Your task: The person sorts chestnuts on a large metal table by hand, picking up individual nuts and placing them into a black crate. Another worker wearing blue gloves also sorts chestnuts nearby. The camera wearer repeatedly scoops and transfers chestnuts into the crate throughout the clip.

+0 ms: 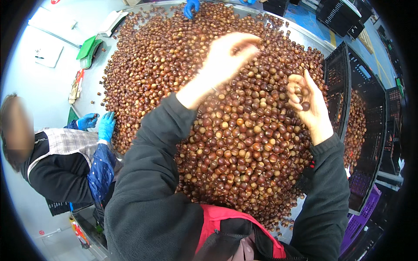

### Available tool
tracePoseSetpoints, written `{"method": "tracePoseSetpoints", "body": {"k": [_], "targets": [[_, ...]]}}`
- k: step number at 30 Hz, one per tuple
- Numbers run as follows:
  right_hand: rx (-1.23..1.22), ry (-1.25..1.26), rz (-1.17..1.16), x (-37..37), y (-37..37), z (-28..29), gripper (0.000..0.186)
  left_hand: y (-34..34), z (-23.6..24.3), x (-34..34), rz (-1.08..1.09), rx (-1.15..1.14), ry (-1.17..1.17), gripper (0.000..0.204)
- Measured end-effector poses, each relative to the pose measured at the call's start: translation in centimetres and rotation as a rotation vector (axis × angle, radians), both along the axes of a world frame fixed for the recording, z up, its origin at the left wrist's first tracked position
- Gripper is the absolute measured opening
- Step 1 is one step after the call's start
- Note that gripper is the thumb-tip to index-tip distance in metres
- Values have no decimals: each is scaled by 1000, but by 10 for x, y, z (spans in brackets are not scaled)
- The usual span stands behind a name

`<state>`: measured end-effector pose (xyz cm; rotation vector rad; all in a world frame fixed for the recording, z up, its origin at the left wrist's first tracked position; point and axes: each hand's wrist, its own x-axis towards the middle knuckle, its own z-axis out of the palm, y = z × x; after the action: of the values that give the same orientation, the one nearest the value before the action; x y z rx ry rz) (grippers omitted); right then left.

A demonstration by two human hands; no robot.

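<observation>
A broad heap of glossy brown chestnuts [244, 148], many with pale patches, covers the metal table. My left hand [228, 54] reaches over the middle of the heap, a little blurred. Its fingers and thumb are curved and apart, and I see nothing between them. At the right side of the heap, my right hand [310, 104] is turned palm up. The fingers curl round a few chestnuts [306, 105], with the thumb pointing up and away from them.
Black crates [348, 113] stand along the right, one with chestnuts inside, and a purple crate [360, 222] sits below. A co-worker in blue gloves [106, 126] handles chestnuts at the left. Another blue glove [190, 8] shows at the far edge. A green scoop [88, 50] lies at the far left.
</observation>
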<state>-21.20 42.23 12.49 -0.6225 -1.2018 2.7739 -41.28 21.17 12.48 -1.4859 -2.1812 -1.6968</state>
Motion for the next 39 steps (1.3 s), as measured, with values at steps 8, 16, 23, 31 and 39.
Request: {"method": "tracePoseSetpoints", "body": {"k": [8, 16, 23, 31, 39], "targets": [[32, -86, -169, -8, 6, -9, 28, -139, -103, -226, 354, -649, 22, 39], [83, -90, -170, -5, 11, -12, 26, -193, -124, -206, 177, -541, -146, 35], [114, -93, -173, -7, 10, -14, 25, -203, -110, -125, 165, -475, -189, 47], [150, -77, -138, -9, 11, -18, 26, -171, -80, -31, -82, -362, -560, 55], [188, -99, -151, -9, 9, -16, 26, -138, -62, 42, -97, -483, -178, 67]]}}
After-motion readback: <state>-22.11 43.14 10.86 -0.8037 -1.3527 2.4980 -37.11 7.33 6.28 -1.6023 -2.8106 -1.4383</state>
